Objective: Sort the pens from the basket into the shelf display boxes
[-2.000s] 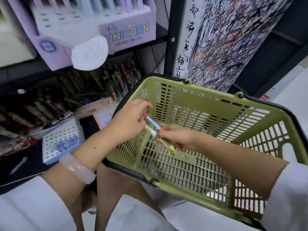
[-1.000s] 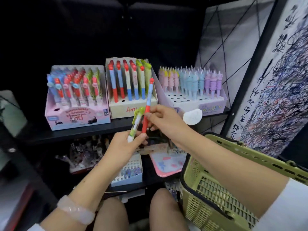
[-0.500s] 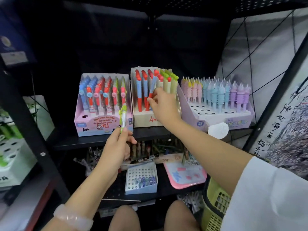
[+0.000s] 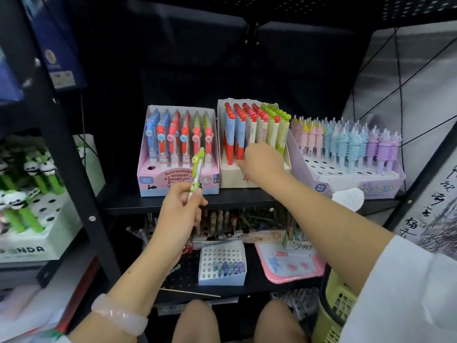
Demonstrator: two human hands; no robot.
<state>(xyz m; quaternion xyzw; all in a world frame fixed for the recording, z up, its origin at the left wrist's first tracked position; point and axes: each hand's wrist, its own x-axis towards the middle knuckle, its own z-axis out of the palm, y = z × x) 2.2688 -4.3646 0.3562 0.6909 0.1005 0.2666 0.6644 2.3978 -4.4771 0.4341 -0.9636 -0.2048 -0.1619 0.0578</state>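
My left hand (image 4: 180, 209) holds a green pen (image 4: 197, 169) upright, just in front of the pink display box (image 4: 158, 180) of blue, red and green pens. My right hand (image 4: 262, 162) reaches to the cream display box (image 4: 232, 178) in the middle of the shelf. Its fingertips are pinched at the foot of a red and blue pen (image 4: 239, 142) standing in that box. A lilac unicorn box (image 4: 346, 184) with pastel pens stands to the right. Only a corner of the green basket (image 4: 331, 308) shows, at the bottom right under my right sleeve.
A black shelf post (image 4: 74, 184) rises at the left, with a panda pen box (image 4: 29, 248) beyond it. On the lower shelf sit a small white holed box (image 4: 222, 278) and a pink tray (image 4: 291, 271). My knees are at the bottom.
My view lifted from the basket to the shelf. My right hand carried the red and blue pen into the cream box and slid down to its foot. My left hand kept the green pen.
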